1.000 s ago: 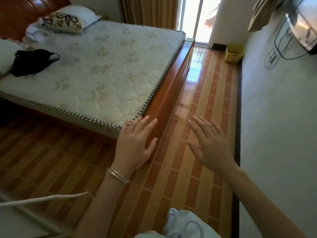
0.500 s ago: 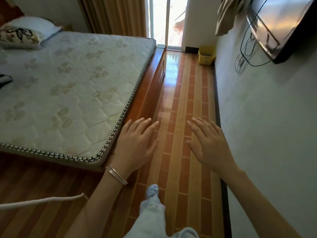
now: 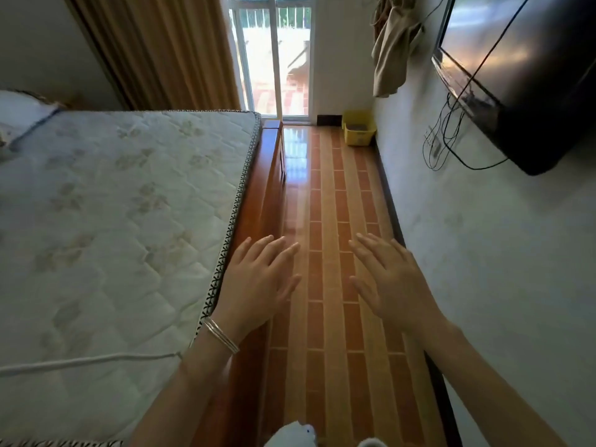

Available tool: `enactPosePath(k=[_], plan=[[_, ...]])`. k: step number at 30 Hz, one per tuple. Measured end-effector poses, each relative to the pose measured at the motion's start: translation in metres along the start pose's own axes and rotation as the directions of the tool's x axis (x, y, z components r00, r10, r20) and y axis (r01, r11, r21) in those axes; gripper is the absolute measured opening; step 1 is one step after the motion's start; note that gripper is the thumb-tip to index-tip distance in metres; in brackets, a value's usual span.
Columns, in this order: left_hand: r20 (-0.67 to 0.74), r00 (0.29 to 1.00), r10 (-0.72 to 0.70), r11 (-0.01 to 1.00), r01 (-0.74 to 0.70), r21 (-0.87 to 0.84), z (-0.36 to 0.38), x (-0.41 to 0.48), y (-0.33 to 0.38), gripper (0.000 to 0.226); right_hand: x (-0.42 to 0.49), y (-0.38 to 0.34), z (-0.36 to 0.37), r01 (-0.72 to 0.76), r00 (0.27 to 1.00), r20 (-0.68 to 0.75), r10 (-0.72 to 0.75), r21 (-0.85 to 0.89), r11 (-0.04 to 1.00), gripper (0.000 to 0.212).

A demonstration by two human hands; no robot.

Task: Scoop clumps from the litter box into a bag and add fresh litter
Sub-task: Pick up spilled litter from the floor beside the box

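Yellow plastic marks the litter box point(image 3: 358, 129), as I judge it. It stands far ahead on the floor point(image 3: 325, 204), against the wall point(image 3: 483, 253) and beside the glass door point(image 3: 277, 59). The passage to it is narrow, so a leg may knock the wooden bed frame point(image 3: 271, 195), and the shiny tiles may be slippery. The left hand point(image 3: 258, 279) and right hand point(image 3: 392, 279) are held forward with fingers straight and spread, holding nothing.

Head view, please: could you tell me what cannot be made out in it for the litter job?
Yellow bin, head view: far and small; its dark contents cannot be identified.
White shoe, head view: cut off by the bottom edge.
Pillow, head view: blurred, cut by the left edge.
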State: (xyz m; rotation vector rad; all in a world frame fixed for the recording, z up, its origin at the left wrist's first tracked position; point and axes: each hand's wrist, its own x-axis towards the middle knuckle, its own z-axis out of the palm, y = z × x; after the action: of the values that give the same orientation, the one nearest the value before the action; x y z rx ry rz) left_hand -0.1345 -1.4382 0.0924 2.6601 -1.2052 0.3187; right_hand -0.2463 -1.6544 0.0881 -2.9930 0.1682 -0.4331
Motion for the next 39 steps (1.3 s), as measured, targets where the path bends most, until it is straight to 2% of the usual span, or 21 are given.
enactPosePath(k=[8, 18, 24, 32, 39], plan=[[0.043, 0.997, 0.068, 0.997, -0.066, -0.037, 0.042, 0.089, -0.037, 0.053, 0.083, 0.037, 0.02, -0.088, 0.996, -0.006, 0.088, 0.048, 0.995, 0.058], [0.096, 0.995, 0.017, 0.999, -0.013, -0.039, 0.101, 0.237, -0.082, 0.054, 0.22, 0.127, 0.087, -0.129, 0.982, 0.142, 0.123, 0.029, 0.991, 0.061], [0.062, 0.998, 0.013, 1.0, -0.012, -0.02, 0.118, 0.349, -0.118, 0.053, 0.331, 0.179, 0.095, -0.073, 0.991, 0.117, 0.065, 0.061, 0.996, 0.06], [-0.009, 1.0, 0.029, 0.998, -0.029, -0.057, 0.147, 0.455, -0.157, 0.049, 0.433, 0.216, 0.115, -0.033, 0.999, -0.022, 0.035, 0.074, 0.997, 0.054], [0.03, 0.997, 0.07, 0.996, -0.068, -0.065, 0.187, 0.55, -0.216, 0.05, 0.528, 0.245, 0.164, -0.072, 0.997, 0.014, 0.071, 0.019, 0.997, 0.058]])
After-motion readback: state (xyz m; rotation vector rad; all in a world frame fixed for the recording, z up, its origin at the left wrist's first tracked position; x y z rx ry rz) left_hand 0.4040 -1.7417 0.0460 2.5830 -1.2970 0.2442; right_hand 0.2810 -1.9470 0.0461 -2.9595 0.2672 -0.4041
